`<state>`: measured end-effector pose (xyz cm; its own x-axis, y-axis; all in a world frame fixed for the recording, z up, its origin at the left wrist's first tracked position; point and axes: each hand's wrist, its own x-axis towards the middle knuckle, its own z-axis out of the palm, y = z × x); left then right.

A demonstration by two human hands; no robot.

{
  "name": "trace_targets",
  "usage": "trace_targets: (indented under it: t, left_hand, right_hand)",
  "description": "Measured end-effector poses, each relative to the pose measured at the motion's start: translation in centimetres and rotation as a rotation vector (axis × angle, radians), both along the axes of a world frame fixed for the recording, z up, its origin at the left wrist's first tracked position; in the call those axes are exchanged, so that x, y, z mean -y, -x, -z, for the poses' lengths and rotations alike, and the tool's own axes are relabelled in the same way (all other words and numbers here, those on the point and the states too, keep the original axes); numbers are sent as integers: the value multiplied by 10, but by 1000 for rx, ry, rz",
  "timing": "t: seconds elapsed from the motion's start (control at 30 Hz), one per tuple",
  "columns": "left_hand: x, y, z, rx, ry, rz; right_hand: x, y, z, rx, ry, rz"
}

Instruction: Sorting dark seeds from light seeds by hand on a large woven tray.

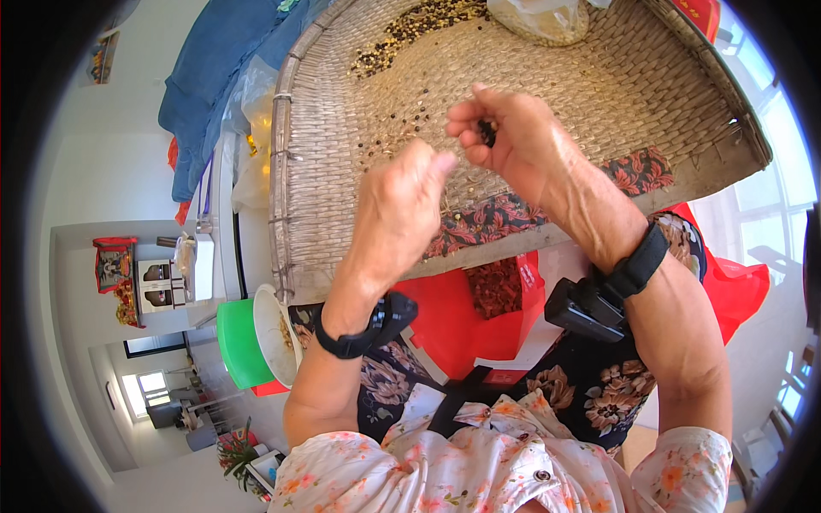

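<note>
Both my hands are above a large woven winnowing basket (564, 83). My right hand (507, 131) is curled palm up, with small dark beans (487, 133) held in its fingers. Just to its left, my left hand (404, 199) is turned with its back up and its fingers bent under; whether it holds anything is hidden. Mixed black and yellow beans (410, 32) form a heap at the basket's far side, beside a clear plastic bag of pale beans (545, 22). A few dark beans and bits of chaff (391, 138) lie scattered beyond my left hand.
A patterned cloth strip (494, 221) runs along the basket's near edge. Below it, a red bag (449, 320) rests at my lap. A white bowl (272, 336) and a green container (237, 343) stand at the left, with plastic bags (256, 134) beside the basket's left rim.
</note>
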<state>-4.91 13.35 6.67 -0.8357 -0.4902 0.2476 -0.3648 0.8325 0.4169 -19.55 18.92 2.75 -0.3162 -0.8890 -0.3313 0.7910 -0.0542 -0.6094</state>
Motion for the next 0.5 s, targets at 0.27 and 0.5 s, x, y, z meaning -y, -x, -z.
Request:
trace_targets:
  t: [0.27, 0.5]
  left_hand:
    - [-46, -59, 28, 405, -266, 583]
    - [-17, -57, 22, 393, -152, 324]
  right_hand:
    - [-3, 21, -14, 79, 109, 314]
    - [-3, 37, -8, 133, 159, 285]
